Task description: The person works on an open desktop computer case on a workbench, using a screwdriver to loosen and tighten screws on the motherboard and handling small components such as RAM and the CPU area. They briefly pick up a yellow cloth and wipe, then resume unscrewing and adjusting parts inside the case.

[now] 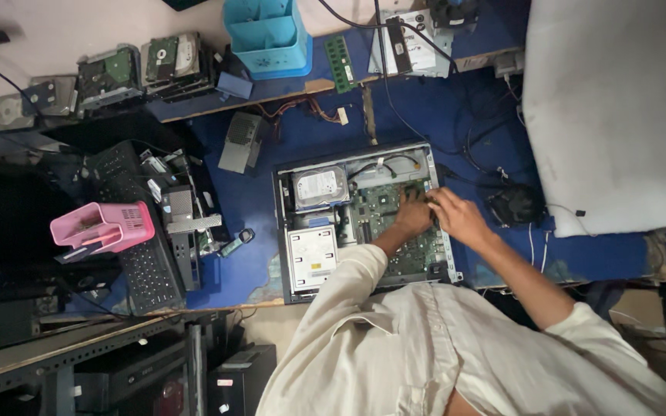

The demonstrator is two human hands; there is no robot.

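An open desktop computer case (280,231) lies flat on a blue table. Inside it are a silver hard drive (319,187), a white-labelled drive box (311,258) and a green motherboard (418,258). My left hand (414,216) reaches into the case and rests on the upper part of the motherboard, fingers curled. My right hand (456,217) is beside it at the case's right wall, fingers bent down toward the board. Whatever is under the fingers is hidden.
A black keyboard (148,270) and a pink basket (105,226) lie at the left. Bare hard drives (144,65), a blue bin (267,35) and a green memory stick (339,63) sit at the back. A black fan (514,204) and a white cushion (618,108) are on the right.
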